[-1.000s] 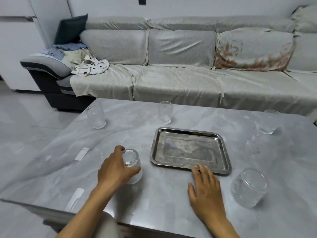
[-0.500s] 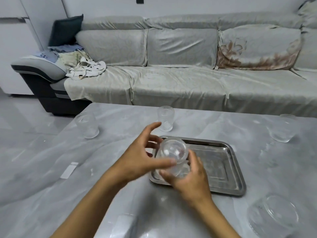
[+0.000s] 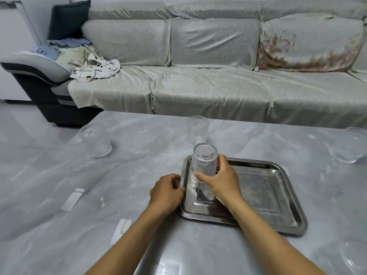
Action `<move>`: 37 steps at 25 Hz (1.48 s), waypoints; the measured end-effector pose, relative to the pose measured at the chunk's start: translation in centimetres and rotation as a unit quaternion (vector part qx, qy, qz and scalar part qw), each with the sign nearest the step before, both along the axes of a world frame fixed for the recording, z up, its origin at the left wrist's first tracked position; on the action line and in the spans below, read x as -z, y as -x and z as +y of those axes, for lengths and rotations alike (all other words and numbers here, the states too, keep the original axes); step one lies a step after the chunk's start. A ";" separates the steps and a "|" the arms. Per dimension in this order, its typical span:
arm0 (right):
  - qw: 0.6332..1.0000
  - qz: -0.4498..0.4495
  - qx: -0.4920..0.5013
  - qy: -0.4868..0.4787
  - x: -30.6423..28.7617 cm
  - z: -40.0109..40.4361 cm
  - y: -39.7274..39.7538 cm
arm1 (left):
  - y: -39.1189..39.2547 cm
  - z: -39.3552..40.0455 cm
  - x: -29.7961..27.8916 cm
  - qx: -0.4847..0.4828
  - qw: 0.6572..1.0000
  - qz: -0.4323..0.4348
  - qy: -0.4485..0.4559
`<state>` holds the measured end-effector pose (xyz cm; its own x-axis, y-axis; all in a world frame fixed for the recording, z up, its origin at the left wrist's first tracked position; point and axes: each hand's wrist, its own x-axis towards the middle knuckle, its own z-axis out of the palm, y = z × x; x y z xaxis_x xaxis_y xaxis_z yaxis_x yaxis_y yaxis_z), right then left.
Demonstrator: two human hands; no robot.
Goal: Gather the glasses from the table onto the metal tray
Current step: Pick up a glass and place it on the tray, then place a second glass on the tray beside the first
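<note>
A ribbed clear glass (image 3: 203, 162) stands in the far left corner of the metal tray (image 3: 278, 197), and my right hand (image 3: 222, 179) is wrapped around its lower half. My left hand (image 3: 166, 192) is curled against the tray's left rim, fingers closed. Three more glasses stand on the table: one at the far left (image 3: 96, 139), one just behind the tray (image 3: 197, 130), one at the right edge (image 3: 346, 147). Another glass (image 3: 355, 259) is partly cut off at the lower right corner.
The grey marble table (image 3: 99, 195) carries pale light reflections near its front left. Behind it runs a long covered sofa (image 3: 218, 86) with clothes piled at its left end. The floor lies to the left of the table.
The glass went from my left hand to my right hand and came down onto the tray's far left corner. My left hand dropped to the tray's left rim.
</note>
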<state>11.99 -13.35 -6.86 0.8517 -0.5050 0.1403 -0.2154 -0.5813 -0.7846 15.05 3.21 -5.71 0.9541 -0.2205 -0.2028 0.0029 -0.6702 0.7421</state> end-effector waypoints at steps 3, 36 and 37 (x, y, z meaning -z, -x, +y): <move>1.000 -0.002 -0.013 -0.003 0.3 0.1 -0.1 | 0.2 0.1 -0.2 0.007 1.000 -0.009 0.009; 0.960 0.217 0.051 0.169 -7.8 -9.5 23.5 | 3.8 -4.2 -5.4 0.144 0.895 -0.410 -0.102; 0.968 0.182 0.037 0.170 -8.4 -8.8 22.0 | 3.1 -4.7 -5.7 0.170 0.882 -0.423 -0.120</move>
